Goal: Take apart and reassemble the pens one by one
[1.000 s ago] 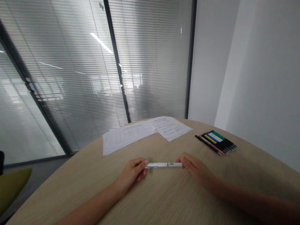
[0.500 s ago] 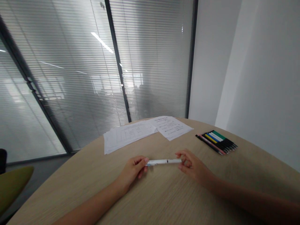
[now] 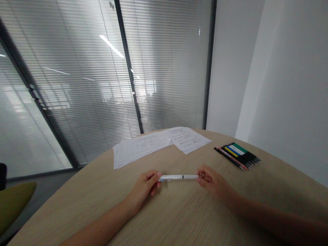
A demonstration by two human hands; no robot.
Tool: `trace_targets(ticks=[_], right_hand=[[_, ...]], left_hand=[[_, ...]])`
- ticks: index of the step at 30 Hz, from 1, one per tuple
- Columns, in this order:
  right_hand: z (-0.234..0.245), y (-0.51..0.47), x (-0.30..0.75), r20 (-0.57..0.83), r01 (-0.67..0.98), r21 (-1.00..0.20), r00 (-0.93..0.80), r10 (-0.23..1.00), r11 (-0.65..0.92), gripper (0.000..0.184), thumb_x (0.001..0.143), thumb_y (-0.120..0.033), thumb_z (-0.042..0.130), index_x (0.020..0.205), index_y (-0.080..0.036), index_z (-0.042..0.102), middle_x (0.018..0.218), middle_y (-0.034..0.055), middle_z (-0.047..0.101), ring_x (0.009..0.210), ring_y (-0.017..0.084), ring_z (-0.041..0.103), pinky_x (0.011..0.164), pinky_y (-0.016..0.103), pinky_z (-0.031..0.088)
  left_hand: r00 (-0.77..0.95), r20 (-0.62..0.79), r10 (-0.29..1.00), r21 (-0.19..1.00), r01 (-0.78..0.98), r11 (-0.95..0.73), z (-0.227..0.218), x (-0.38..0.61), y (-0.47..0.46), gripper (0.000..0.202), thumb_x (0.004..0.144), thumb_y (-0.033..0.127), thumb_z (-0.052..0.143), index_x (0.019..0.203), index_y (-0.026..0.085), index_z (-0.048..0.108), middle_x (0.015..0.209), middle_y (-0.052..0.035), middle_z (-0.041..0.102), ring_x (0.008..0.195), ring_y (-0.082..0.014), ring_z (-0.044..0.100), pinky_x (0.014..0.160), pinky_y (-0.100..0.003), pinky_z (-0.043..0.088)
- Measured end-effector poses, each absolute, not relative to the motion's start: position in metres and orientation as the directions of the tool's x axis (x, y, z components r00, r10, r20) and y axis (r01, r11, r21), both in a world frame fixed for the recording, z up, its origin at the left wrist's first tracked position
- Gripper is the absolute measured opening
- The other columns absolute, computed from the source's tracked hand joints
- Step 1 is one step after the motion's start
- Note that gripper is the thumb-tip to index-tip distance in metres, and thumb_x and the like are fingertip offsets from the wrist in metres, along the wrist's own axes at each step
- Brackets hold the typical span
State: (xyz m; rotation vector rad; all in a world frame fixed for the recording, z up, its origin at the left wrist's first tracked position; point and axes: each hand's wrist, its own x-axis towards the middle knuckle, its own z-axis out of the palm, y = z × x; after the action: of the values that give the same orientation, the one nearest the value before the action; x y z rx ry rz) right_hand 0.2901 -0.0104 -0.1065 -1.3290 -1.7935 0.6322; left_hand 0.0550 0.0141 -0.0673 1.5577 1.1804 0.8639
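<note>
I have my left hand (image 3: 145,186) closed on the left end of a white pen (image 3: 174,177), thumb on top and fingers curled beneath. My right hand (image 3: 215,182) meets the other end with a narrow pinch; it touches the pen there, though I cannot tell how firmly it presses. The pen lies level across the near middle of the table (image 3: 179,218), between my 2 hands; whether it rests on the wood or hangs just above, I cannot tell. Held by its 2 ends, it leaves the middle of the barrel uncovered, so the dark band (image 3: 182,176) shows. I judge the left grip to be the steadying 1, since more of that hand wraps the pen, while the right has only fingertips on it.

To the far right, a row of pens (image 3: 237,155) lies side by side, metal tips towards the near right. The matching direction looks deliberate, and it sits clear of my right forearm. Printed papers (image 3: 143,148) lie at the far left and far middle, 1 sheet (image 3: 191,140) angled at their right end. Perhaps they are set back to leave my hands room. Past the table's left edge is a yellow-green chair (image 3: 16,201).
</note>
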Motion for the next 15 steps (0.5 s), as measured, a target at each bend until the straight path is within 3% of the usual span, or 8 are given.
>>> trace_targets(ticks=[5, 7, 10, 15], right_hand=[[-0.1111, -0.0095, 0.289, 0.29, 0.453, -0.834, -0.125, 0.949, 0.315, 0.027, 0.072, -0.024, 0.049, 0.099, -0.021, 0.048, 0.079, 0.001, 0.052, 0.065, 0.012, 0.05, 0.056, 0.022, 0.041], [-0.1085, -0.0101, 0.2901, 0.309, 0.508, -0.789, -0.157, 0.938, 0.345, 0.017, 0.077, -0.029, 0.043, 0.088, -0.02, 0.053, 0.078, 0.002, 0.054, 0.068, 0.013, 0.051, 0.061, 0.025, 0.041], [-0.1046, -0.0103, 0.2919, 0.28, 0.589, -0.731, -0.203, 0.939, 0.345, 0.031, 0.083, -0.033, 0.032, 0.065, -0.018, 0.052, 0.065, 0.0013, 0.054, 0.064, 0.013, 0.05, 0.06, 0.025, 0.039], [-0.1075, -0.0075, 0.2924, 0.226, 0.633, -0.731, -0.13, 0.965, 0.256, 0.021, 0.079, -0.032, 0.04, 0.065, -0.019, 0.049, 0.059, -0.0024, 0.051, 0.055, 0.011, 0.045, 0.05, 0.021, 0.033]], left_hand=[[0.294, -0.016, 0.956, 0.962, 0.266, -0.066, -0.0665, 0.0556, 0.0141, 0.037, 0.064, 0.051, 0.049, 0.052, 0.016, 0.045, 0.043, 0.0074, 0.039, 0.036, -0.005, 0.028, 0.039, -0.02, 0.02], [0.305, -0.019, 0.952, 0.959, 0.276, -0.069, -0.0671, 0.0552, 0.0148, 0.038, 0.063, 0.052, 0.049, 0.052, 0.016, 0.045, 0.042, 0.0073, 0.039, 0.036, -0.0053, 0.029, 0.039, -0.02, 0.02], [0.309, -0.021, 0.951, 0.957, 0.282, -0.071, -0.068, 0.0549, 0.0152, 0.038, 0.063, 0.053, 0.049, 0.052, 0.016, 0.045, 0.044, 0.007, 0.04, 0.036, -0.0054, 0.029, 0.039, -0.02, 0.02], [0.288, -0.015, 0.958, 0.961, 0.27, -0.066, -0.0688, 0.0551, 0.015, 0.037, 0.063, 0.052, 0.05, 0.054, 0.016, 0.046, 0.045, 0.0064, 0.042, 0.037, -0.0052, 0.029, 0.039, -0.02, 0.021]])
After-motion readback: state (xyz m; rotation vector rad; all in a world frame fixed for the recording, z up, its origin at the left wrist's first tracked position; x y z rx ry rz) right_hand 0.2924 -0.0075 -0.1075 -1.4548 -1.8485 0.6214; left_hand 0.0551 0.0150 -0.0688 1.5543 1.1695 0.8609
